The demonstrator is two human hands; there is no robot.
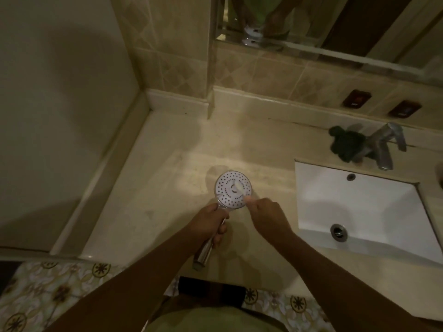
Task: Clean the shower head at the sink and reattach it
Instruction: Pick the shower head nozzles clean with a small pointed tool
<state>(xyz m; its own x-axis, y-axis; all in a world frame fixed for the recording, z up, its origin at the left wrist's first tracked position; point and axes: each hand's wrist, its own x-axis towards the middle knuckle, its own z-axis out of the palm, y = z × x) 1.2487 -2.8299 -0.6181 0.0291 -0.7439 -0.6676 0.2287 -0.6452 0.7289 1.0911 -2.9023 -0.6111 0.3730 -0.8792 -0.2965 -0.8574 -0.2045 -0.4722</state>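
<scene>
The wide beige stone countertop [167,144] fills most of what I see, running from the plain wall on my left to the basin on my right. Behind it rises a wall of tan diamond-patterned tiles [263,70], and above that hangs a frameless mirror [311,20]. At the bottom, below the counter edge, shows a floor of cream tiles with brown flower motifs [48,295].

Set into the counter at my right is the white rectangular ceramic sink [359,212], with a round metal drain [338,232] near its front. A chrome single-lever faucet [381,147] stands at the back rim of the sink, and a crumpled dark green cloth [345,144] lies just beside it on the left, touching its base. Two small dark brown plates [357,98] sit on the tiled wall above the faucet.

The shower head, a chrome handle topped by a round white face dotted with dark holes [227,190], is over the countertop, left of the sink and well apart from the faucet, its face turned up toward me. My left hand [211,224] grips the chrome handle, fingers wrapped round it just below the face, and the handle's end sticks out below my fist.

My right hand [266,214] is curled, pinching the stem of a small pale brush [239,188], whose head lies on the white face near its middle. The brush is blurred, so I cannot tell its bristles.
</scene>
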